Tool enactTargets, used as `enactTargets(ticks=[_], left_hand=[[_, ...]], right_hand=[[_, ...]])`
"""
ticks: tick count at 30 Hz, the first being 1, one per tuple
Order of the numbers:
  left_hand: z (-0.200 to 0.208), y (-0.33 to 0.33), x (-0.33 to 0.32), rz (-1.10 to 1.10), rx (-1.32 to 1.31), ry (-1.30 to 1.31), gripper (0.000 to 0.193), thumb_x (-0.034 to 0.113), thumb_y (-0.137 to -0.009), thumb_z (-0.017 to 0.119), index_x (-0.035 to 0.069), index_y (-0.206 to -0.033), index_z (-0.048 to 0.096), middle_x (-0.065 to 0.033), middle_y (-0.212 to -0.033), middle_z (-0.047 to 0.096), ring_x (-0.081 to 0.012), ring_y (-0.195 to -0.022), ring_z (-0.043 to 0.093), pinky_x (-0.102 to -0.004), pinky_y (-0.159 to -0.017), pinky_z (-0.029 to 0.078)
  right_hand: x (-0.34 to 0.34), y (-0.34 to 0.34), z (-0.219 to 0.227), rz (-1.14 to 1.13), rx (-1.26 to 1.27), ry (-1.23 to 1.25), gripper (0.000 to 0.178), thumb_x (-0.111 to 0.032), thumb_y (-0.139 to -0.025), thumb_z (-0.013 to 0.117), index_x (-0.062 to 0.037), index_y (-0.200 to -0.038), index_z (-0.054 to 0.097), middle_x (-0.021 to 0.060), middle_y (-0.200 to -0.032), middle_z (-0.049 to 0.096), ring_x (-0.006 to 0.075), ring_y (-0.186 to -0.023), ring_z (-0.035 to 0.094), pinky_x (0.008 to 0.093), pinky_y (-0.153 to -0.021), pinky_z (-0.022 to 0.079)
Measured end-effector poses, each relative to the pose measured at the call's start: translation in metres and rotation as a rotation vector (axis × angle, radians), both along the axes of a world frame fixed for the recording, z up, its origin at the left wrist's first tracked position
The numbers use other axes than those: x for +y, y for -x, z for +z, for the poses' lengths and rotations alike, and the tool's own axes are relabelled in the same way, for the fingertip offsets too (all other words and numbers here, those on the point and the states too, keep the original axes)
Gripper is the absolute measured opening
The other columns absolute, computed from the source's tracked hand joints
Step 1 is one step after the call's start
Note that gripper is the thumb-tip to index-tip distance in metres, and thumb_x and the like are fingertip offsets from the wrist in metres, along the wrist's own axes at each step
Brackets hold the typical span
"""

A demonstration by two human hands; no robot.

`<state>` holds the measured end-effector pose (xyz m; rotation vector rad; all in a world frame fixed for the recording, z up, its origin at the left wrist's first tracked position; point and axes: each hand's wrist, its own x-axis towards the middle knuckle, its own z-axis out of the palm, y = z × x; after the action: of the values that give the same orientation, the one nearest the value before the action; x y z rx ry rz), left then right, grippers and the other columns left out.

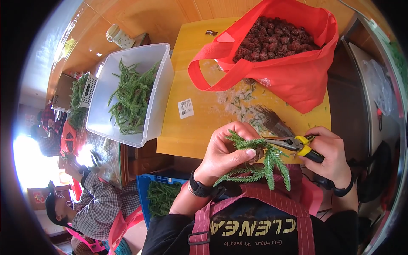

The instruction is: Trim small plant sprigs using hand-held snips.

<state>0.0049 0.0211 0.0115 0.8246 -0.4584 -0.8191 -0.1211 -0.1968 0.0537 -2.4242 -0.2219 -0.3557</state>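
Green sprig held over the near edge of the bench, pinched between thumb and fingers of the left grip; fronds are splayed to its right and below. Something brown, perhaps a cone, is half hidden by the thumb. Pliers, yellow and black, are clasped by the right grip, nose pointed left into the sprig beside the left fingertips. Whether anything is bitten by the jaws cannot be told.

For good work, as judged: stem pinched firmly close to the nose, thumb kept out of the bite, needles parted rather than crushed, handles squeezed gently, right wrist kept straight.

Just beyond both grips, a bundle of dark strands, wires probably, is laid amid pale debris. Farther off, a red bag is filled with cones. Ahead-left of the left grip, more greenery is heaped in a clear tub.

Writing: a white label, printed with a dark square code, is stuck or laid ahead-left of the left grip. Pale lettering is seen upside down on the black shirt below the grips. No maker's mark can be made out on the pliers.
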Motion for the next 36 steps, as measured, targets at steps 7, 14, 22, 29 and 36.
enactTargets(ticks=[7,14,22,29,36], left_hand=[[0.01,-0.002,-0.003,0.386,-0.899,-0.223,0.018,-0.005,-0.065,0.069,0.001,-0.079,0.058,-0.0131,-0.083,0.061,-0.0225,-0.079,0.06,-0.0322,-0.072,0.048],[0.018,-0.004,-0.01,0.626,-1.689,-0.328,0.03,-0.004,-0.056,0.072,0.001,-0.083,0.062,-0.0131,-0.088,0.064,-0.0274,-0.075,0.062,-0.0333,-0.067,0.051],[0.004,-0.008,-0.003,0.191,-0.474,-0.061,0.016,-0.003,-0.076,0.065,0.001,-0.088,0.055,-0.0112,-0.092,0.061,-0.0135,-0.083,0.058,-0.0268,-0.074,0.047],[-0.001,-0.01,0.0,-0.003,-0.075,0.048,0.013,0.002,-0.079,0.061,0.003,-0.087,0.05,-0.0093,-0.089,0.058,-0.0119,-0.076,0.054,-0.0245,-0.067,0.045],[-0.002,-0.009,-0.001,-0.064,0.066,0.112,0.014,0.006,-0.079,0.06,0.004,-0.086,0.049,-0.0089,-0.087,0.056,-0.0113,-0.073,0.051,-0.024,-0.065,0.042]], right_hand=[[0.004,0.003,0.006,-0.089,0.014,0.002,0.019,-0.002,-0.061,0.068,0.0013,-0.063,0.05,0.0144,-0.063,0.053,0.0332,-0.066,0.059,0.0356,-0.057,0.047],[0.014,0.011,0.02,-0.2,0.223,0.003,0.018,-0.004,-0.064,0.067,0.0033,-0.067,0.051,0.0152,-0.07,0.056,0.0315,-0.061,0.057,0.0334,-0.056,0.045],[0.005,0.008,0.028,-0.085,0.276,-0.111,0.023,-0.013,-0.063,0.068,0.0035,-0.075,0.057,0.0195,-0.084,0.06,0.036,-0.097,0.057,0.0378,-0.076,0.046],[-0.004,0.003,0.018,0.022,0.273,-0.161,0.028,-0.018,-0.063,0.068,0.0032,-0.078,0.06,0.0174,-0.084,0.061,0.036,-0.099,0.057,0.0384,-0.078,0.046],[-0.014,0.001,0.005,0.088,0.307,-0.211,0.027,-0.022,-0.067,0.068,-0.0001,-0.081,0.063,0.0122,-0.084,0.066,0.0332,-0.095,0.059,0.0368,-0.081,0.047]])
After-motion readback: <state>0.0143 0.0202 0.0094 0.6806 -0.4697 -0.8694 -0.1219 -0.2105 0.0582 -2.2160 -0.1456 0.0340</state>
